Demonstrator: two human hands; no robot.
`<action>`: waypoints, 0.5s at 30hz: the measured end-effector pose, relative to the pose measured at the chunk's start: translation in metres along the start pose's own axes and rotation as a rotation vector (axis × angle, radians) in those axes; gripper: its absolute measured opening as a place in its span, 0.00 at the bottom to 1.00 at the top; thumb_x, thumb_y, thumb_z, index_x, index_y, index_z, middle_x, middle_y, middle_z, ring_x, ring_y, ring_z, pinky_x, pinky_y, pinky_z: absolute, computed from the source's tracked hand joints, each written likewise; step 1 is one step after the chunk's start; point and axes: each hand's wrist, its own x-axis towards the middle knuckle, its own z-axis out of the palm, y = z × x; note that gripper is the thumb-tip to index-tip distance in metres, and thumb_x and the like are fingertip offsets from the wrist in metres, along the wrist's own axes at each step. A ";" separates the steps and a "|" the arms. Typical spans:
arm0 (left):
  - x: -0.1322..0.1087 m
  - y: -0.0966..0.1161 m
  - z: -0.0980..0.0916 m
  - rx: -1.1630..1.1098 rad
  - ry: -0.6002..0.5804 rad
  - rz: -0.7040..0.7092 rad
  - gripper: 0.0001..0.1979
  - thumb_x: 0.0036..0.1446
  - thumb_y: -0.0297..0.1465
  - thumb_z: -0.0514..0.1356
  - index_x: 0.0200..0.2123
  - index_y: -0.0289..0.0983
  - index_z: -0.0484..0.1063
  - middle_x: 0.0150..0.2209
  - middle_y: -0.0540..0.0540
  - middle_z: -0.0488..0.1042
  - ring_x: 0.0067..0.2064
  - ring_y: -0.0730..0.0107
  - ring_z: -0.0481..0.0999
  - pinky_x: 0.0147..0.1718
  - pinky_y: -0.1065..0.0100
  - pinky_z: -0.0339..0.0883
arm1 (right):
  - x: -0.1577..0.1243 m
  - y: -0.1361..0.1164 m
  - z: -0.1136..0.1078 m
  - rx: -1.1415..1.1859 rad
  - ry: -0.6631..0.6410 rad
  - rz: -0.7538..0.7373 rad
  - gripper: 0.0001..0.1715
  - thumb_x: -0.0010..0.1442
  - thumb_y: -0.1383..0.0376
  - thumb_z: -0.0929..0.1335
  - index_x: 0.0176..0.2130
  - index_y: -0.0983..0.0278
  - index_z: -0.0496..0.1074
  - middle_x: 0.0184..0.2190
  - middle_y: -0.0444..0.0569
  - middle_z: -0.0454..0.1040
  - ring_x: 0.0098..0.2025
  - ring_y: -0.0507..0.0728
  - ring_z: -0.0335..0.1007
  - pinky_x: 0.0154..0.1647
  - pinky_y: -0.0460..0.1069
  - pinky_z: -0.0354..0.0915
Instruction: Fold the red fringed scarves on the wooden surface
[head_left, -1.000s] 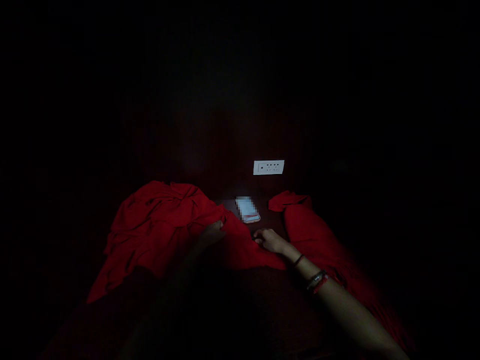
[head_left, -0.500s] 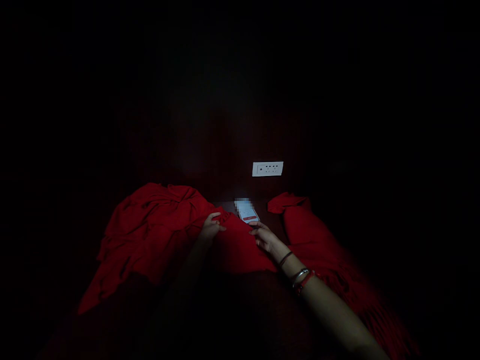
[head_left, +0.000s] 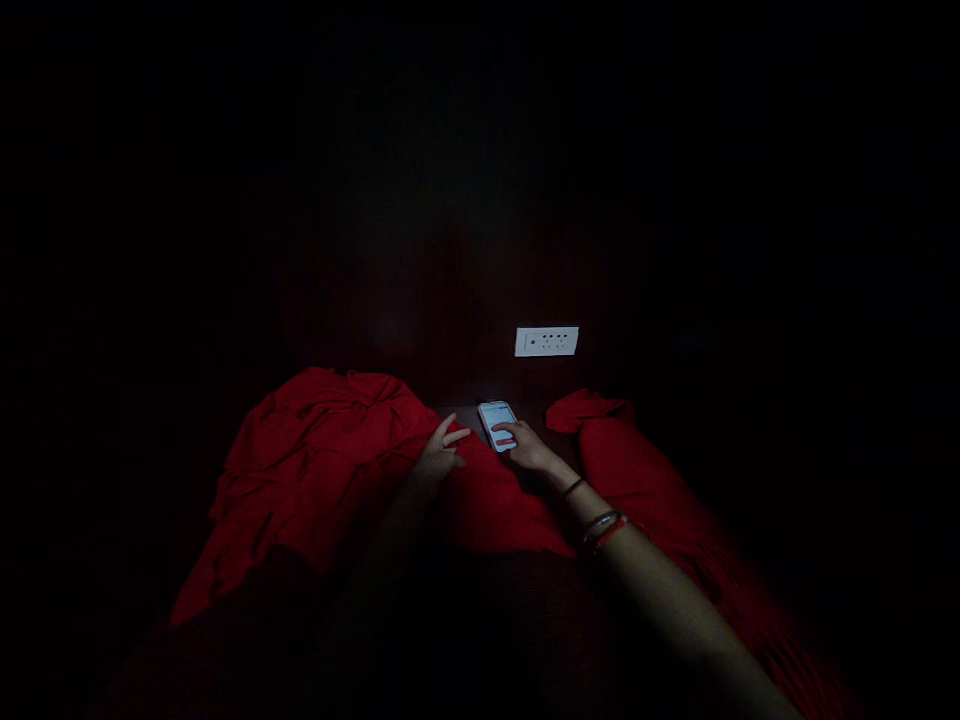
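A smartphone with a lit, pale screen and a red bar near its lower end lies by the foot of the dark wall. My right hand grips its lower right side, thumb over the screen; the other fingers are mostly hidden. Bracelets circle the right wrist. To the left, my left hand is open with fingers spread, over or against a crumpled red cloth. Whether it touches the cloth is hard to tell. That cloth stretches rightward beneath both hands.
A white socket plate is set in the dark wall above the phone. More red cloth, apparently fringed, lies to the right of my right hand. Deep shadow hides most of the surroundings.
My right hand has moved from the phone's lower edge onto its side, thumb now over the screen. The left hand's fingers have spread and shifted slightly right. The view has shifted slightly.
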 end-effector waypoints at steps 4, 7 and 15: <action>0.008 -0.009 0.001 0.018 0.133 0.050 0.54 0.28 0.13 0.53 0.62 0.45 0.40 0.51 0.41 0.59 0.36 0.73 0.69 0.22 0.78 0.62 | 0.030 -0.020 -0.004 -0.251 -0.271 -0.378 0.26 0.43 0.80 0.63 0.42 0.63 0.72 0.47 0.47 0.68 0.52 0.53 0.60 0.55 0.49 0.54; 0.011 -0.017 0.003 0.130 0.214 0.122 0.54 0.29 0.12 0.53 0.62 0.43 0.38 0.46 0.43 0.59 0.38 0.72 0.70 0.24 0.78 0.63 | 0.049 -0.027 0.002 -0.452 -0.466 -0.575 0.27 0.43 0.81 0.62 0.41 0.63 0.73 0.48 0.48 0.67 0.52 0.53 0.60 0.54 0.48 0.55; -0.003 -0.010 0.009 0.673 0.302 0.186 0.39 0.46 0.23 0.59 0.61 0.40 0.47 0.39 0.48 0.67 0.37 0.71 0.73 0.35 0.73 0.67 | 0.075 -0.031 -0.002 -0.650 -0.587 -0.741 0.19 0.43 0.78 0.65 0.36 0.65 0.72 0.46 0.47 0.65 0.47 0.51 0.62 0.49 0.43 0.58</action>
